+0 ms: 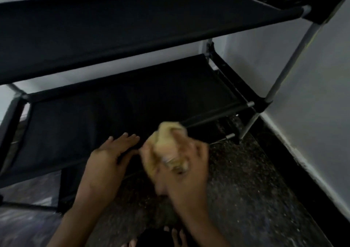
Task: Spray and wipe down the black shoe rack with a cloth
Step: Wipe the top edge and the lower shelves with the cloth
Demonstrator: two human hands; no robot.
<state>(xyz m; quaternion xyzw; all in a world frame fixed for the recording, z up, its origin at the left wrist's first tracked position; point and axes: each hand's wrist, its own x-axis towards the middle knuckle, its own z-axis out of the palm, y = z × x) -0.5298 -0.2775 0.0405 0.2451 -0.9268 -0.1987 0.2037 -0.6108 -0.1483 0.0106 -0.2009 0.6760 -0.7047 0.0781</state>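
Here, at the lower tier of a black shoe rack (121, 102), a person wipes along its front edge.

Left hand: the left hand (111, 152) lies flat on the fabric of the lower shelf (79, 125), fingers straight and slightly apart, holding nothing.

Right hand: the right hand (178, 157) is blurred by motion; its fingers are curled round a bunched yellow cloth (168, 133), which bulges out beyond the fingertips.

Cloth and rack: the cloth sits just beyond the right fingers, at or touching the shelf's front bar (217, 114); the blur hides whether it truly presses there.

Spray: no bottle is in view, so whether the fabric is wet cannot be told.

Upper shelf: the upper shelf (132, 30) hangs above and beyond both sets of fingers.

Risk, frame: the rack looks light, and a hard sideways stroke could likely shift it or pull the bar from its corner joint (263, 104), beyond the right fingertips.

Risk, fabric: the sling shelf probably sags under the left palm, so the cloth may skim and miss dust.

Risk, coverage: a balled cloth likely touches only a small patch.
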